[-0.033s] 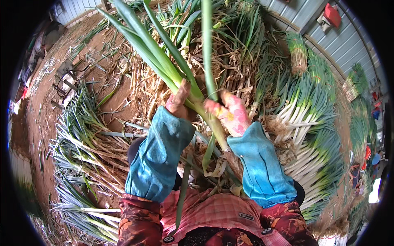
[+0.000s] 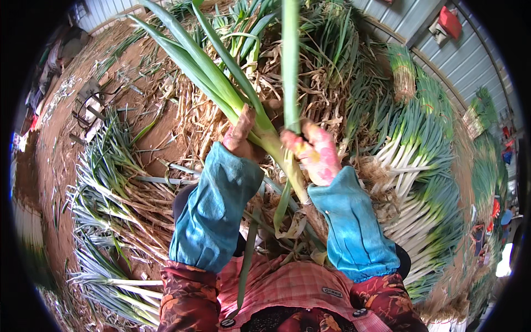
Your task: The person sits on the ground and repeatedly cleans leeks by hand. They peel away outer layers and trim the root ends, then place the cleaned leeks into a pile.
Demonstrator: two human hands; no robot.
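A large green onion (image 2: pixel 271 141) slants across my front, its leaves fanning up to the far left and its stem running down toward my lap. My left hand (image 2: pixel 240 133), in a soiled glove, is closed around it where the leaves part. Beside the stem, my right hand (image 2: pixel 315 152), in a pink and yellow patterned glove, pinches the base of a single green leaf (image 2: pixel 290 61). That leaf stands nearly upright and is slightly blurred. Whether it still joins the stalk cannot be made out. A loose strip of leaf (image 2: pixel 282 207) hangs below the right hand.
Untrimmed green onions (image 2: pixel 127 205) lie in a heap at my left. Cleaned white-stemmed onions (image 2: pixel 406 160) are laid in rows at my right. Ahead rises a pile of dry husks and leaves (image 2: pixel 310 83). A small metal-framed object (image 2: pixel 88 110) stands on the dirt floor at far left.
My right hand has shifted slightly to the right, and the upright leaf in it has moved right as well. My left hand stays in place on the stalk.
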